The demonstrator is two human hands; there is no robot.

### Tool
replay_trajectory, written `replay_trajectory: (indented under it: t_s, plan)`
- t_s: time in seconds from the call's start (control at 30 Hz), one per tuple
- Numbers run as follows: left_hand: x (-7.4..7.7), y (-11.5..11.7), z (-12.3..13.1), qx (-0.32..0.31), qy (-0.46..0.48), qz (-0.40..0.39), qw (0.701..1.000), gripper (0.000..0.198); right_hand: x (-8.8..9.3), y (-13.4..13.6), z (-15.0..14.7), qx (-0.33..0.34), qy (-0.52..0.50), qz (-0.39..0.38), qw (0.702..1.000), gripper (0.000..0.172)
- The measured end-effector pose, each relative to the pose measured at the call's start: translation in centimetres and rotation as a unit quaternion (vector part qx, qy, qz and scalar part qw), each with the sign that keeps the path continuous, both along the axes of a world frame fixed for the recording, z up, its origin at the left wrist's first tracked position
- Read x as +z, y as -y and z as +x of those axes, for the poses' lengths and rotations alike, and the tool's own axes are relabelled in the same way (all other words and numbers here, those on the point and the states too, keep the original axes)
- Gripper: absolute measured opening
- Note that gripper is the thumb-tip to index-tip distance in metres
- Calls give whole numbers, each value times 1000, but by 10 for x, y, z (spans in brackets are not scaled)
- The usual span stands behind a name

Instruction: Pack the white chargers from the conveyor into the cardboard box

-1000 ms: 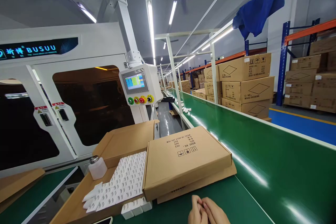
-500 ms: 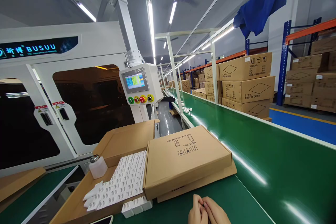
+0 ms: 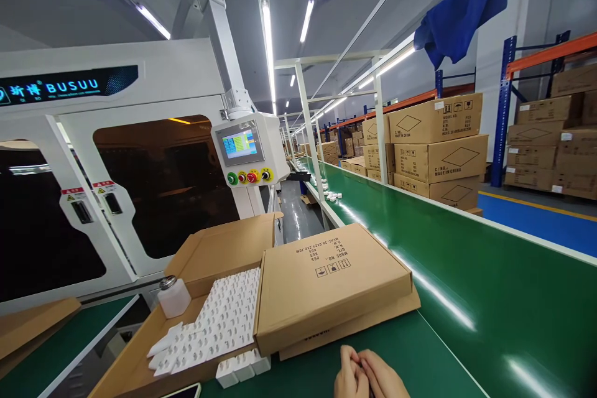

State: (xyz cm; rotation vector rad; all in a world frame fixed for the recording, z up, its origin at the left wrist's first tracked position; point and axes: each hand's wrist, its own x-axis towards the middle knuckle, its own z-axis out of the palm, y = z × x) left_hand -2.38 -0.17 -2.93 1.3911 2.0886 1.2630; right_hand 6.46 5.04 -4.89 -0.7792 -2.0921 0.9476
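Observation:
My left hand (image 3: 349,374) and my right hand (image 3: 381,375) rest together at the bottom edge, fingers curled in and touching. Whatever lies between them, if anything, is hidden. Just beyond them sits a closed cardboard box (image 3: 333,286), tilted on another piece of cardboard. To its left, an open carton (image 3: 140,354) holds rows of small white plastic pieces with metal pins (image 3: 224,311) and a white pump bottle with a metal top (image 3: 174,298). Several white blocks (image 3: 243,367) stand in front of this carton, near a phone (image 3: 186,392) cut off by the frame edge.
A green conveyor belt (image 3: 466,249) runs away on the right, with white pieces (image 3: 333,196) far along it. A white machine with a control panel (image 3: 252,149) stands on the left. Stacked cartons (image 3: 438,155) and a hanging blue cloth (image 3: 461,18) are beyond the belt.

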Motion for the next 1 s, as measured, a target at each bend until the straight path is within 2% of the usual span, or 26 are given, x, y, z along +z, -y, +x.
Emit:
replay_trajectory:
  t_s: [0.1,0.27,0.67,0.83,1.0]
  plan:
    - [3,1,2,-3,5,4,1000,4,-1,0,-1,-5,-3,4,1000,49]
    - [6,2,5,29,29,20,999,2,-3,-1,-1,0,-4,5,1000,49]
    - [-4,-1,0,-12,-6,24,1000,6,2,0,1,2,4,13,1000,51]
    - [-4,-1,1,10,-4,2,1000,8,7,1,1,11,15,17,1000,55]
    - [-2,0,2,25,2,4,1000,9,4,0,0,-1,10,17,1000,56]
